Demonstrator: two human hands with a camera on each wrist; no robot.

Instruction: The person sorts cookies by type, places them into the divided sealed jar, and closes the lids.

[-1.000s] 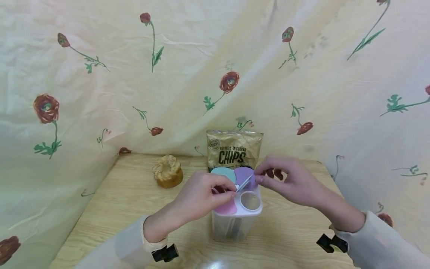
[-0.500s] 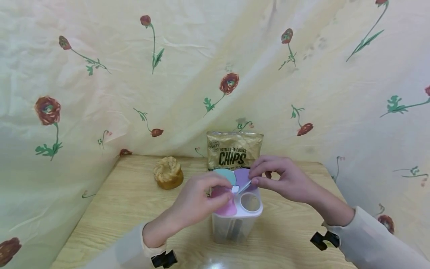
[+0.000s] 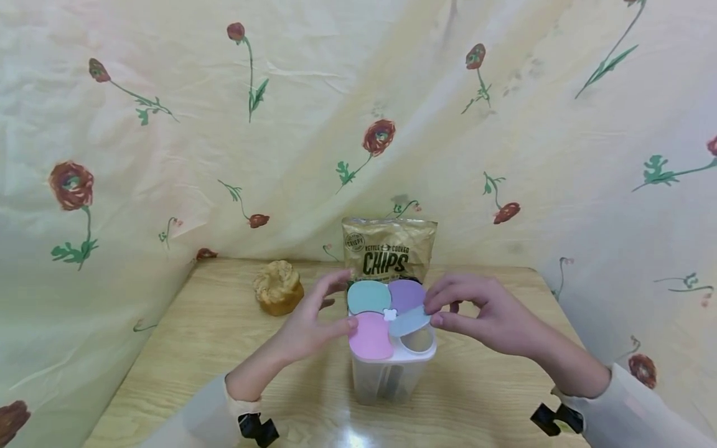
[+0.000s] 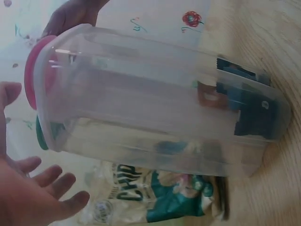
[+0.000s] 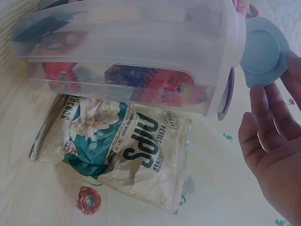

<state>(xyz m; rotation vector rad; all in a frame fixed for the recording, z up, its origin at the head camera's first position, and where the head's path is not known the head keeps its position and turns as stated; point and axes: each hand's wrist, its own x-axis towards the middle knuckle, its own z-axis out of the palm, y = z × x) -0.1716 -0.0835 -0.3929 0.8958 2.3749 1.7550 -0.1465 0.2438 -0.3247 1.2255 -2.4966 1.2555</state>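
A clear plastic container [image 3: 386, 373] stands on the wooden table [image 3: 224, 348]. Its white lid carries teal [image 3: 368, 297], purple [image 3: 407, 294] and pink [image 3: 371, 336] flaps. A light blue flap [image 3: 409, 322] is half raised over a round opening [image 3: 418, 341]. My right hand [image 3: 431, 313] pinches the blue flap's outer edge; the right wrist view shows the flap [image 5: 263, 52] against a fingertip. My left hand [image 3: 336, 305] is spread with straight fingers, one fingertip touching the lid's left side by the pink flap. The left wrist view shows the container [image 4: 155, 113] beside my open palm [image 4: 33, 193].
A gold bag of chips [image 3: 389, 249] leans against the cloth just behind the container. A golden pastry [image 3: 278, 287] sits at the back left of the table. A cream floral cloth [image 3: 168, 155] hangs behind and to both sides.
My left hand has let go at the lid's centre, opened and drawn back to the left. The blue flap has come down from nearly upright to a low tilt over the opening.
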